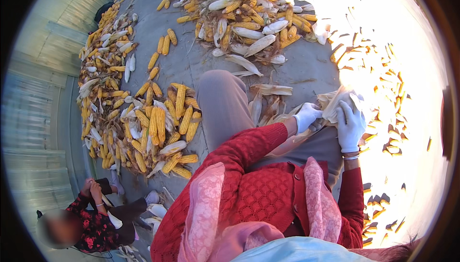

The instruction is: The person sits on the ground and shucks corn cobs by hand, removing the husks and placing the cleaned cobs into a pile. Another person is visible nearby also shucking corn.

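Observation:
My left hand (308, 117), in a white glove, pinches the lower end of a bundle of pale dry corn husk (332, 102) above my right thigh. Its fingertips are partly hidden beneath the husk. My right hand (350, 125), also gloved, lies along the other side of that bundle with its fingers curled over it. Bright sunlight washes out the bundle's far side, and any ear inside is hidden. Loose husks (271, 89) lie on the concrete beside my knee (222, 85).
Ahead is a heap of corn ears (248, 21), some still in husk. Another pile of yellow ears (154, 121) stretches along the left by a corrugated wall (32, 118). A seated person (100, 219) is at lower left. Scattered ears (391, 118) lie in sun at right.

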Action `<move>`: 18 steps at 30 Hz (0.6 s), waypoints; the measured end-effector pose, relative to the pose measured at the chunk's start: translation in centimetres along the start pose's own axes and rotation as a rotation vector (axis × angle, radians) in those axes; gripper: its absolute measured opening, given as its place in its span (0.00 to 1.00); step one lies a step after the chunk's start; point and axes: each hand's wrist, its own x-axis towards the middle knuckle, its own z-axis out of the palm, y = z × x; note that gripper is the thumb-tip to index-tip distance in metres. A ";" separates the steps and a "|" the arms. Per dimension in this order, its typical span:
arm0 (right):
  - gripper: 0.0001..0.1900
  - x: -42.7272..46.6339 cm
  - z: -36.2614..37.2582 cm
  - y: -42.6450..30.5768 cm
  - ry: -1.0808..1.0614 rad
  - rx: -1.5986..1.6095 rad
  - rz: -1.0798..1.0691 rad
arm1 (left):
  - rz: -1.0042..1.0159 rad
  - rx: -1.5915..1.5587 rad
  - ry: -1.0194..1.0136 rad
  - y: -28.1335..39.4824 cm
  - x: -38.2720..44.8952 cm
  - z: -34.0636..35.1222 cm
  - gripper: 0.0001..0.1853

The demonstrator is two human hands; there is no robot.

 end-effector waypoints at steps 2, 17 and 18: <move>0.13 0.2 0.8 0.3 0.027 0.048 -0.019 | -0.019 0.114 -0.009 -1.1 0.5 -0.8 0.13; 0.12 -0.3 1.3 2.6 0.084 0.114 -0.025 | 0.037 0.278 -0.022 -6.3 -1.3 -2.5 0.37; 0.12 -0.3 1.4 2.4 0.064 0.126 0.002 | 0.027 0.248 -0.014 -6.4 -2.0 -2.8 0.35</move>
